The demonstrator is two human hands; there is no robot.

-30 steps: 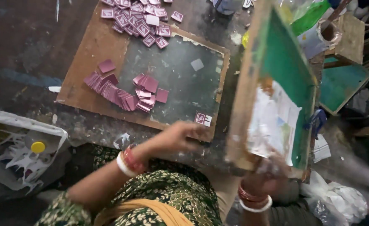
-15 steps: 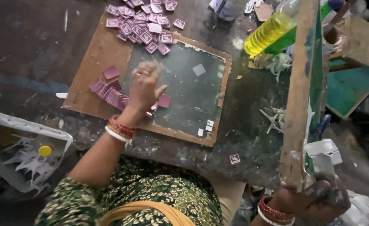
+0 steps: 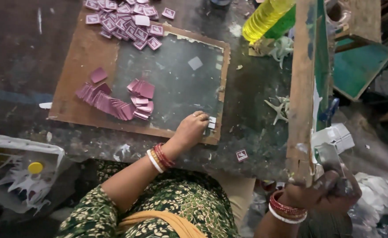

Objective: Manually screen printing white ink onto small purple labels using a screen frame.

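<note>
My left hand [image 3: 192,129] rests at the near right corner of a brown board [image 3: 77,70] with a dark glass-like pane [image 3: 176,83], its fingertips on two small white squares [image 3: 211,122]. Whether it grips them I cannot tell. Stacks of small pink square tiles [image 3: 114,99] lie fanned out on the board's left part, and more pink tiles with white borders [image 3: 123,20] are scattered at its far edge. My right hand [image 3: 328,189] grips the lower end of a tall wooden board with a green face [image 3: 306,83], held upright on edge at the right.
A bottle of yellow liquid [image 3: 264,17] lies at the top. One loose pink tile [image 3: 241,154] sits on the dark worktop near me. A white tray with a yellow cap [image 3: 35,167] stands at the left. A teal board [image 3: 361,66] and white plastic bags [image 3: 379,194] lie at the right.
My left hand moved from the pink tile stacks to the white squares at the board's near right corner. The upright wooden board stays in my right hand, turned more edge-on.
</note>
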